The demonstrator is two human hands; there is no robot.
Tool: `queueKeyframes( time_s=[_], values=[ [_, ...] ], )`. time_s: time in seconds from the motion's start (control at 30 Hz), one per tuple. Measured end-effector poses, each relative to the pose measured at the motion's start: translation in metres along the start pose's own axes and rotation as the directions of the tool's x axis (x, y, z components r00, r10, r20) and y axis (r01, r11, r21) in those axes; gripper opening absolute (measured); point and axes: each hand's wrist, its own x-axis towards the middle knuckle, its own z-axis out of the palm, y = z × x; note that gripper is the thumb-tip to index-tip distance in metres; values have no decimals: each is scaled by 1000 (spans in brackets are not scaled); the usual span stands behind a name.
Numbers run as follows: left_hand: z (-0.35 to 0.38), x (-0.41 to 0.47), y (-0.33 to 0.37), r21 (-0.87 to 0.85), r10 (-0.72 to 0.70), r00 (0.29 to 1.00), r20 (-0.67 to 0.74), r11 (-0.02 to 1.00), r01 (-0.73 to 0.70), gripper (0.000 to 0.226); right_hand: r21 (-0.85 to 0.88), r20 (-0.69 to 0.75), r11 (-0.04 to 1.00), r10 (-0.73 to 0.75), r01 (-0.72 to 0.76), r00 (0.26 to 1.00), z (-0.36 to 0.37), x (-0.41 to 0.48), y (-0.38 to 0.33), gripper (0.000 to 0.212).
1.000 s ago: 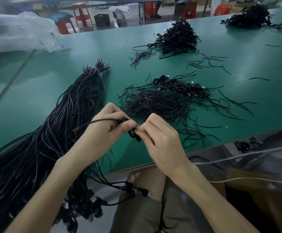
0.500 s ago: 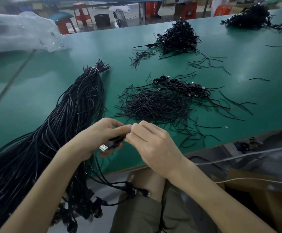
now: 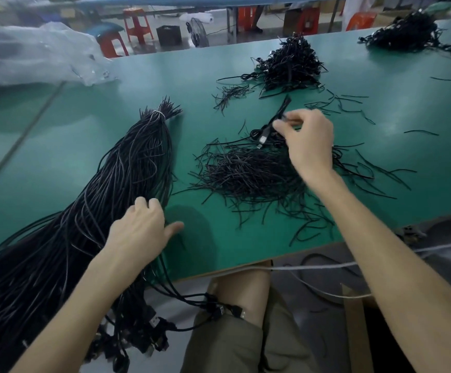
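A thick bundle of long black cables [image 3: 116,168], tied near its far end with a white band, lies across the left of the green table [image 3: 57,146] and hangs off the near edge. My left hand [image 3: 141,232] rests on that bundle, fingers curled into the cables, thumb out on the table. My right hand [image 3: 307,138] reaches forward over a loose heap of short black ties [image 3: 246,173] and pinches a coiled black cable [image 3: 270,127] with a USB plug, held just above a row of finished coils.
A second pile of black cables [image 3: 289,65] sits farther back, a third pile [image 3: 404,36] at the far right. Crumpled clear plastic [image 3: 38,55] lies at the far left. Red stools [image 3: 135,25] stand beyond the table. USB plugs [image 3: 229,310] dangle over my knee.
My hands have parted. The right hand has carried the coiled cable forward over the tie heap. The left hand let go and moved left onto the big bundle.
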Motion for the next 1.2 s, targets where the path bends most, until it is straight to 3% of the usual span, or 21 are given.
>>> queueKeyframes(
  time_s=[0.07, 0.13, 0.23, 0.3, 0.37, 0.43, 0.5, 0.57, 0.73, 0.87, 0.93, 1.03, 1.1, 1.13, 1.2],
  values=[
    [5, 3, 2, -16, 30, 1000, 7, 999, -30, 49, -62, 156, 989, 143, -135, 977, 4, 6, 6, 68],
    [6, 9, 0, -41, 6, 999, 37, 999, -4, 46, -92, 254, 990, 124, -104, 959, 16, -10, 13, 79],
    [1, 14, -2, -36, 2, 998, 70, 999, 1, 43, -33, 298, 999, -31, 43, 954, 33, -50, 23, 59],
    [0, 12, -1, -148, 71, 994, 80, 987, -59, 41, -7, 311, 986, -154, 165, 938, 41, -74, 26, 49],
    [-1, 5, 5, -359, 208, 977, 47, 916, -178, 36, 41, 333, 939, -336, 342, 881, 46, -93, 20, 49],
    [-3, -3, 17, -526, 371, 928, -29, 784, -330, 32, 74, 402, 834, -527, 547, 748, 51, -108, 8, 57],
    [-7, -9, 29, -687, 487, 871, -66, 611, -394, 27, 160, 482, 795, -580, 585, 656, 54, -117, 0, 71],
    [-11, -10, 30, -815, 497, 865, -73, 470, -339, 29, 189, 483, 821, -556, 539, 677, 50, -117, 0, 65],
    [-19, -4, 5, -969, 500, 862, -81, 164, -186, 34, -22, 226, 766, -622, 642, 750, 29, -100, 14, 8],
    [-20, 4, -11, -977, 469, 857, -214, -116, -180, 31, -2, 123, 812, -579, 584, 806, 23, -103, 21, 14],
    [-20, 7, -13, -964, 484, 847, -220, -240, -113, 37, 115, 128, 889, -455, 443, 881, 22, -104, 23, 21],
    [-21, 11, -15, -877, 591, 778, -213, -467, 115, 47, 285, 116, 939, -231, 190, 966, 18, -100, 27, 23],
    [-23, 14, -18, -729, 649, 711, -272, -621, 288, 46, 327, 43, 938, -135, 114, 990, 15, -97, 32, 24],
    [-24, 15, -18, -634, 671, 678, -301, -671, 384, 45, 333, 2, 938, -99, 93, 995, 13, -95, 36, 24],
    [-23, 16, -17, -513, 669, 683, -293, -713, 478, 47, 334, -34, 939, -72, 79, 997, 9, -92, 43, 24]
  ],
)
